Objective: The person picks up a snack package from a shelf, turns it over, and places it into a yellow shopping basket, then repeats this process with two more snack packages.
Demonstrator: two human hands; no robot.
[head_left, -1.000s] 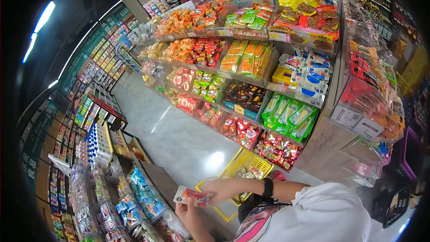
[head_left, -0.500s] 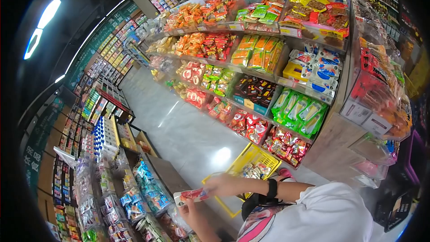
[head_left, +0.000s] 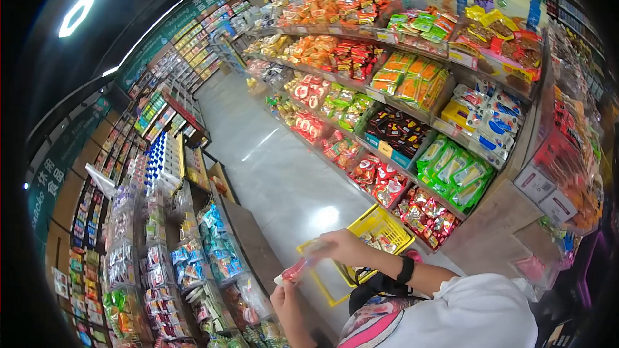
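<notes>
Clearly, the left hand (head_left: 287,306) pinches narrowly on the packet's pale lower end, while the right hand (head_left: 343,248) curls around its upper end, blurred at the fingertips. The red-and-white packet (head_left: 294,271) hangs between them, long axis slanting up and right in view, pale end down-left, left of the near-left corner of the yellow basket (head_left: 407,242).

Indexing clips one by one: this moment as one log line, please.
left hand: holds packet | right hand: holds its other end | yellow basket: small packs inside
</notes>
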